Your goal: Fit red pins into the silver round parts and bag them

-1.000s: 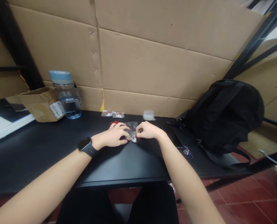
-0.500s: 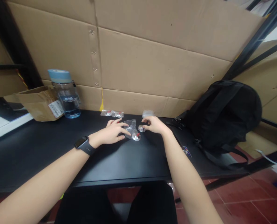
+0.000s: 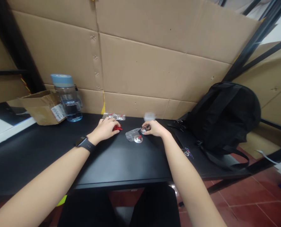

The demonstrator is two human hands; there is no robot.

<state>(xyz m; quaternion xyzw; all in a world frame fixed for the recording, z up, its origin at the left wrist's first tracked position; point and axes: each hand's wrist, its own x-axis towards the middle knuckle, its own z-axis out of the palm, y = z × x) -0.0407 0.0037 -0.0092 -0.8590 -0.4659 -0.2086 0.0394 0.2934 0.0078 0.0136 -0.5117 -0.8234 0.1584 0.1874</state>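
Observation:
A shiny round disc [image 3: 143, 130], with the look of a clear suction cup, is held at its edge between the thumb and fingers of my right hand [image 3: 154, 128]. My left hand [image 3: 104, 129] reaches over a small heap of red pieces [image 3: 117, 127], fingers curved and thumb apart, touching the heap. Between the hands lies a second disc [image 3: 138, 139] with a red piece at its centre. Its left side meets a crumpled clear plastic bag [image 3: 131, 135]. Two packed discs in clear bags [image 3: 120, 117] lie behind my left hand.
A clear plastic container [image 3: 149, 116] stands behind my right hand, by the cardboard wall [image 3: 140, 69]. At left are a water bottle [image 3: 70, 104] and an open cardboard box [image 3: 42, 108]. A black backpack [image 3: 227, 116] and a small keyring [image 3: 188, 153] are on the right of the black table [image 3: 121, 167].
My left hand has moved left off the plastic bag onto the red heap. The bag now lies flatter beside the disc. My right hand stays at its disc.

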